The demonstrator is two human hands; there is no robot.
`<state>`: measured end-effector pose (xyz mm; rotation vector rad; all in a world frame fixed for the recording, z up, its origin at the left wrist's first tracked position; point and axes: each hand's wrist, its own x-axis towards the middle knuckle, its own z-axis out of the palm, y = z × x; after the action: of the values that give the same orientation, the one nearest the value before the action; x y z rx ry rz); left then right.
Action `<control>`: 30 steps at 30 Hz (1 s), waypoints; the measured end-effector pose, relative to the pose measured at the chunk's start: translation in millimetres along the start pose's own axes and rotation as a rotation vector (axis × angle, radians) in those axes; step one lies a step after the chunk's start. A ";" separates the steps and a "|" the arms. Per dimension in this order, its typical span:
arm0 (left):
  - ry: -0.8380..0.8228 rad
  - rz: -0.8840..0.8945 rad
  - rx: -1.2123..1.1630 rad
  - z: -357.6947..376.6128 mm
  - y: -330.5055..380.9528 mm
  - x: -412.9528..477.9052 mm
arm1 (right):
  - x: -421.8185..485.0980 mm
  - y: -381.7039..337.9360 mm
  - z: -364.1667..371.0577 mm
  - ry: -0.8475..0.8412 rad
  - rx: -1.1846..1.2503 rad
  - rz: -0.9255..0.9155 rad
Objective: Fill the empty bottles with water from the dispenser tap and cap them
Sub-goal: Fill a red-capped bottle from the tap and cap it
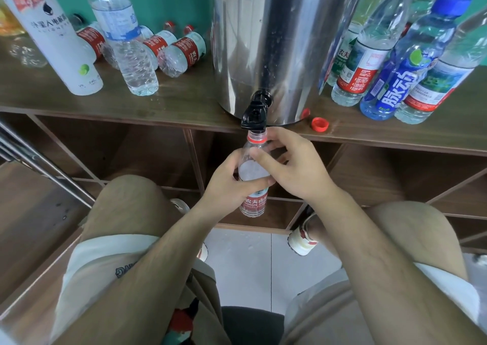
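My left hand [224,184] wraps the bottle [253,170] at its middle. My right hand [297,168] seems to pinch its shoulder, with the mouth touching the tap [256,113] above my fingertips. A red cap [320,124] lies beyond my right fingers, with capped bottles [400,62] farther right.

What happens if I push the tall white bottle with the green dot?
The tall white plastic bottle stands narrow and upright, so a high push probably tips it. Once down, its round body would likely roll. White wrap hides its contents; weight unclear.
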<state>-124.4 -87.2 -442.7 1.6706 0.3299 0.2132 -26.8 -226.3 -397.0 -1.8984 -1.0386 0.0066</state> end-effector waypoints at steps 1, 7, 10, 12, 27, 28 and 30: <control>0.004 -0.003 -0.008 0.5 -0.6 -0.3 | 1.7 1.9 0.3 -0.001 0.013 0.000; 0.012 -0.037 0.012 1.0 -6.2 -1.2 | 7.8 10.2 -1.6 -0.045 0.065 0.027; 0.020 -0.041 0.042 0.7 -7.4 -2.1 | 6.9 12.8 -0.8 -0.053 0.070 0.046; 0.024 -0.051 0.050 0.8 -7.1 -2.7 | 5.6 14.3 0.2 -0.055 0.094 0.056; 0.036 -0.121 0.018 1.6 -11.5 1.6 | 9.5 18.3 4.0 -0.106 0.060 0.103; 0.038 -0.122 0.022 2.0 -11.2 1.4 | 9.5 18.3 3.6 -0.106 0.061 0.103; 0.037 -0.120 0.040 2.5 -9.5 0.8 | 9.6 17.9 3.5 -0.103 0.063 0.101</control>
<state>-123.7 -88.2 -452.5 1.6821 0.4635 0.1487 -10.4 -221.1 -408.3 -1.9078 -0.9980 0.1948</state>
